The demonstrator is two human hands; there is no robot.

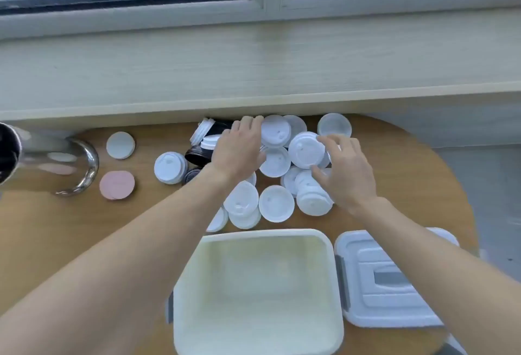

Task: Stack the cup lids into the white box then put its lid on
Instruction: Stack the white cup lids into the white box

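Two hands over cup lids (276, 203): my right hand (348, 175) pinches one tilted lid (306, 150); left hand (239, 147) flat, fingers straight. White box (197, 264) upright, mouth up.

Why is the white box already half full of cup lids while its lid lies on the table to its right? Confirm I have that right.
Not quite. The head view shows the white box with no cup lids inside. The cup lids are all on the table beyond it, where the left hand and right hand reach. The box lid does lie on the table to its right.
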